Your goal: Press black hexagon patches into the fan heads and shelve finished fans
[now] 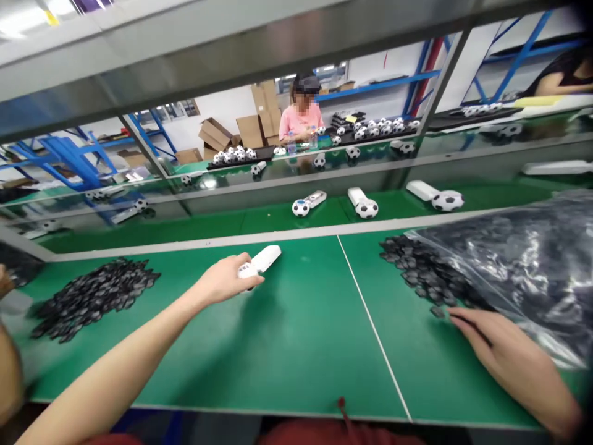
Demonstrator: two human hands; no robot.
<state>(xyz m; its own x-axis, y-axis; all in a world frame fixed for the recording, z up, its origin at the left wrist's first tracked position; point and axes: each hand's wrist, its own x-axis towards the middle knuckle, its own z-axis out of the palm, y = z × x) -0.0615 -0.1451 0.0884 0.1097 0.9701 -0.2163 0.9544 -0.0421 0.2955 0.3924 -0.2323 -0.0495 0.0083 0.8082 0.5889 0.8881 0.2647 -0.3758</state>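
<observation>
My left hand (227, 278) is closed around a white handheld device (267, 258), held tilted a little above the green table. Its long white end points away to the upper right, while my fingers cover much of the other end. On the right, my right hand (504, 349) pinches at a small dark piece (437, 312) with its thumb and fingertips. That piece lies at the near edge of a pile of small black parts (417, 269). Part of this pile sits under or inside a clear plastic bag (528, 259).
Another heap of black parts (99, 293) lies left on the green table (315, 334). Beyond a low rail (222, 240), several white football-headed devices (364, 203) rest on a green belt. A co-worker in pink (301, 120) sits opposite; another person's arm (7, 364) shows at the left edge.
</observation>
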